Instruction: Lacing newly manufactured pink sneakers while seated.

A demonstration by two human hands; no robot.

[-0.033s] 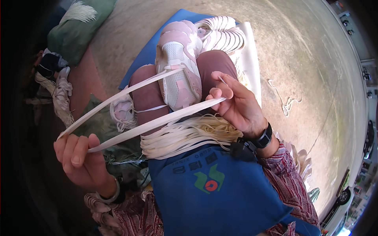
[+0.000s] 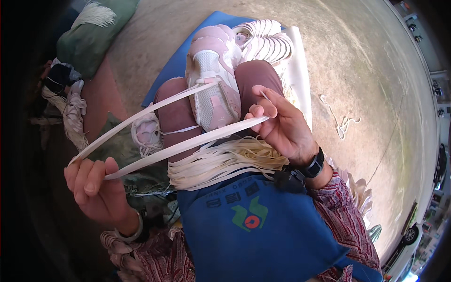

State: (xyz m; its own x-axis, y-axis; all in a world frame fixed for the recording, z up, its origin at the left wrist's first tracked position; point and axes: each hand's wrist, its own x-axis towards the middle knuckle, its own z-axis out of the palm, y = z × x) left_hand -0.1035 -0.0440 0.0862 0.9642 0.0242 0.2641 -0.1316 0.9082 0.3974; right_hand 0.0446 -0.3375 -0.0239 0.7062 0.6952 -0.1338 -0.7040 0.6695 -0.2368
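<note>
A flat white shoelace [image 2: 188,147] stretches in a long loop between my two hands and a pink-and-white shoe upper [image 2: 217,113]. My left hand [image 2: 101,192] is closed around the bend of the lace, at the left. Above my lap, my right hand [image 2: 289,129] pinches the lace between curled fingers; a thin white tip shows among them. The upper's laced part sits between my knees, and one strand runs from it to my left hand. Across my lap lies a thick bundle of white laces [image 2: 211,167], just below the stretched strand.
More stacked shoe uppers [image 2: 270,42] lie beyond my right knee. Another pink-and-white upper [image 2: 146,134] rests beside my left knee. A green sack [image 2: 96,42] and bunched laces [image 2: 70,110] are at the left. A loose lace [image 2: 342,126] lies on the concrete floor at the right.
</note>
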